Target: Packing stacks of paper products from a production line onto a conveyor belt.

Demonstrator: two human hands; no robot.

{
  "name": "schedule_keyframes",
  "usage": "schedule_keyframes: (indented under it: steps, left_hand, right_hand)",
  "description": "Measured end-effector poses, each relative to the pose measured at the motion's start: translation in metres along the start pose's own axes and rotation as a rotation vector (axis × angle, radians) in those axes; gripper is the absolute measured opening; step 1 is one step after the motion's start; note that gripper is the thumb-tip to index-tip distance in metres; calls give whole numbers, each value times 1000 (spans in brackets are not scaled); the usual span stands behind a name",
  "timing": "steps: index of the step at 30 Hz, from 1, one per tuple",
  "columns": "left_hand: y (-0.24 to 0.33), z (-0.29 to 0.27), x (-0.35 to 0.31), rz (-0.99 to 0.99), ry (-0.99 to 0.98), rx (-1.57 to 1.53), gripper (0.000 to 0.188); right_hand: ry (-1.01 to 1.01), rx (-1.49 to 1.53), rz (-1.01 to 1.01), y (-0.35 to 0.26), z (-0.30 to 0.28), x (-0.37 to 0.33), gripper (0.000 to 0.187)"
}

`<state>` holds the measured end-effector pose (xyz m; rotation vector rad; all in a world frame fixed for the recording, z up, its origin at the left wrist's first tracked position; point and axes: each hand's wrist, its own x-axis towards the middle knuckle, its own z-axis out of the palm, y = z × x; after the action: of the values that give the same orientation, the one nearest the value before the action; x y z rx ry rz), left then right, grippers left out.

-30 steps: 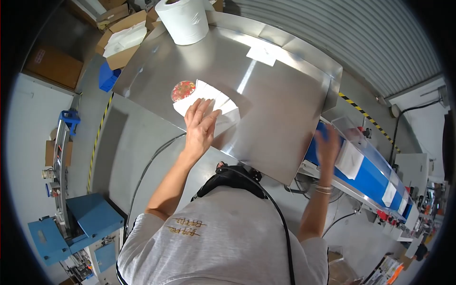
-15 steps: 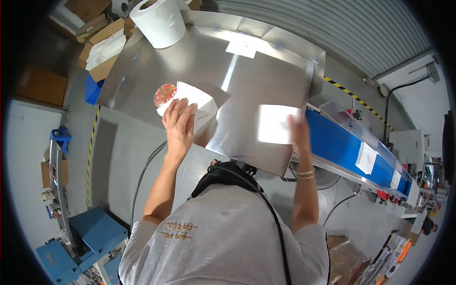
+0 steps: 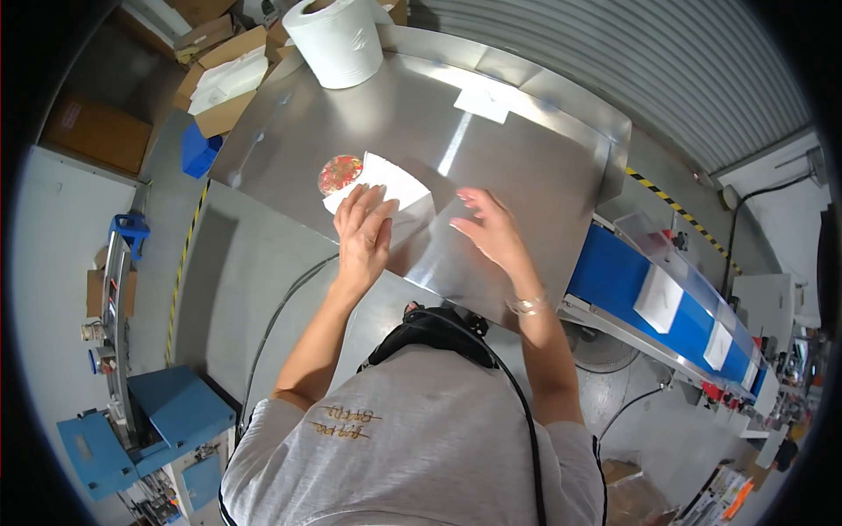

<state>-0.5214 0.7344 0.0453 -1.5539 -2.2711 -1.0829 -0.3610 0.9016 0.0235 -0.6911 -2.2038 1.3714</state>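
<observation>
My left hand (image 3: 362, 230) rests its outstretched fingers on the near edge of a pile of white flat packets (image 3: 401, 181), on a steel table (image 3: 544, 167). Whether the thumb presses on them is hard to see. Touching the pile's far left side is a round disc (image 3: 340, 174) with a red, speckled pattern. My right hand (image 3: 491, 226) is over the table to the right of the pile, thumb and fingers apart, with nothing in it. To its right, a white packet (image 3: 658, 299) lies on a blue conveyor belt (image 3: 605, 267), with more packets farther along.
A large white roll (image 3: 338, 53) stands at the table's far left, and a white card (image 3: 481, 104) lies near the back edge. Beyond the left corner are an open cardboard box (image 3: 224, 83) and a blue bin (image 3: 200, 151). A clear guard (image 3: 671, 250) runs along the belt.
My right hand has let go of a white packet by the belt and swung left toward the pile. A packet now lies on the belt's near end. My left hand stays at the pile.
</observation>
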Motion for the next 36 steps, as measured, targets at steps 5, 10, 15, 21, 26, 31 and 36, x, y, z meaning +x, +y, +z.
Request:
schedule_keyframes:
  steps: [5,10,15,21,26,31,36]
  left_hand:
    - [1,-1,0,1,21,7,33]
    - [-4,-3,-2,46,26,6,28]
    - [-11,-7,-5,106,-29,14,31]
    - [-19,-12,12,11,-27,97,61]
    - [-29,-17,28,-149,-175,180,79]
    - [-15,-10,30,-196,-199,78,46]
    - [48,33,18,-119,-184,-26,40]
  right_hand:
    - [-85,63,10,-14,30,26,49]
    - [-113,123,61,-5,32,27,51]
    - [-134,52,-125,-4,35,28,42]
    - [-92,135,-29,25,20,-1,31]
    - [216,489,175,42,-22,-46,33]
    - [276,243,333,53,-93,-96,28]
    - [-7,374,376,12,-132,-129,22]
